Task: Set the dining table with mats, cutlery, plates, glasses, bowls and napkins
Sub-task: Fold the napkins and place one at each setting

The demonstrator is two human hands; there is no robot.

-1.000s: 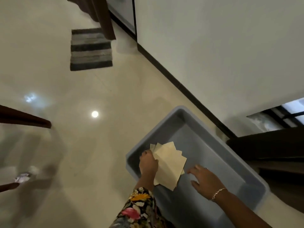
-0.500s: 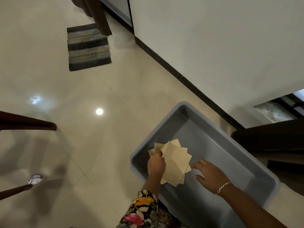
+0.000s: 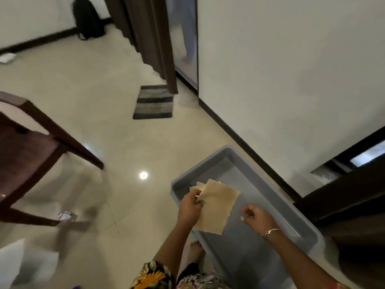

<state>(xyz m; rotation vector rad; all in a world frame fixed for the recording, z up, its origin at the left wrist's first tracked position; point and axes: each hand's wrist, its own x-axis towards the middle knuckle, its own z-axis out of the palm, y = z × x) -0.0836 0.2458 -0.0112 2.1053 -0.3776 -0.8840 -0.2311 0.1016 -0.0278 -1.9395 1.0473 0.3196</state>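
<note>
A grey plastic tub [image 3: 300,222] stands on the floor in front of me. My left hand [image 3: 190,206] grips a small stack of beige square napkins [image 3: 218,205] by its left edge, held above the tub's near-left corner. My right hand [image 3: 257,215], with a bracelet at the wrist, hovers over the tub just right of the stack. Its fingers are curled and hold nothing. Apart from the napkins, the tub's inside looks bare.
A dark wooden chair [image 3: 31,147] stands to the left on the glossy tiled floor. A striped mat [image 3: 154,102] lies by dark curtains [image 3: 150,38]. A white wall [image 3: 291,69] runs along the right, with dark furniture [image 3: 343,205] beside the tub. A crumpled scrap [image 3: 65,215] lies under the chair.
My left hand has lifted the napkin stack up off the tub's floor. My right hand has drawn back from the stack and curled. My head has tilted up, showing more of the room.
</note>
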